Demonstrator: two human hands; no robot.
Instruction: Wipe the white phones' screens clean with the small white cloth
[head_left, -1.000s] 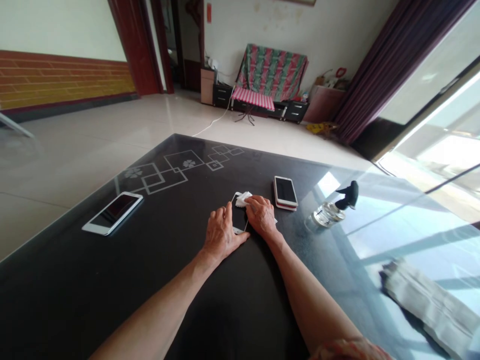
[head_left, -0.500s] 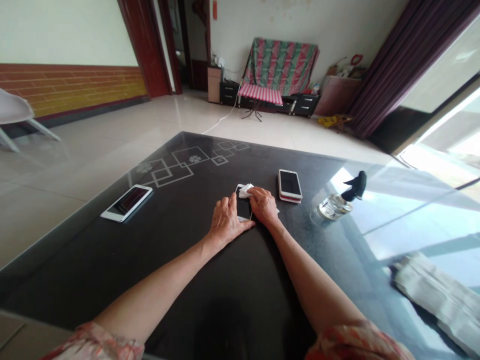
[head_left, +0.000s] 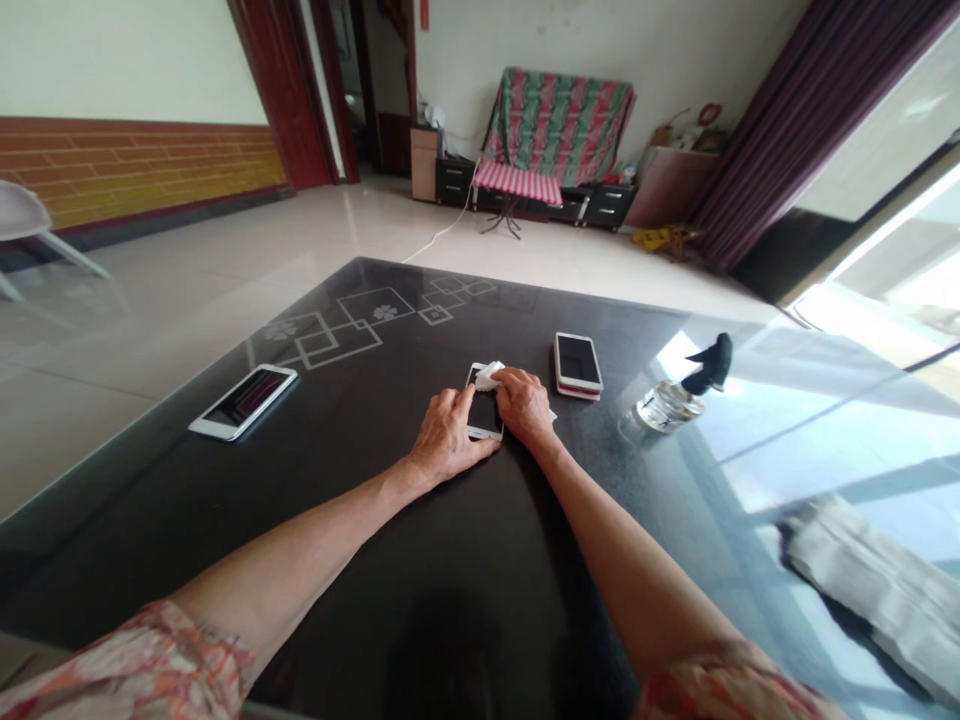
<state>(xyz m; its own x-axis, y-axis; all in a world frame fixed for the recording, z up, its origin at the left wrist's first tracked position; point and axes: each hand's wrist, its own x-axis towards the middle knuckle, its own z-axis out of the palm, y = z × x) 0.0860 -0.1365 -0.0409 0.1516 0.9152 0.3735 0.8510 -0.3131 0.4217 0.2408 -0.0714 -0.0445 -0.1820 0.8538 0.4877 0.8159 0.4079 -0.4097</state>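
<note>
A white smartphone [head_left: 486,412] with a dark screen lies flat on the black table [head_left: 337,600] between my hands. My left hand [head_left: 447,436] grips its left side and lower edge, thumb along the bottom and fingers at the left edge. My right hand [head_left: 524,405] presses a folded white tissue [head_left: 489,376] onto the upper part of the screen, its fingers closed on the tissue. Part of the phone's right side is hidden under my right hand. A bit of white shows beside the right palm.
Another white smartphone [head_left: 244,402] lies at the left. Stacked phones [head_left: 578,364] sit right of my hands, near a clear spray bottle [head_left: 669,407] with a black trigger head. A greyish cloth [head_left: 874,580] rests at the right edge. Beyond stands a striped stool [head_left: 517,182].
The view has shifted slightly. Both hands stay at the phone, with the left still gripping it and the right still holding the tissue on the upper screen.
</note>
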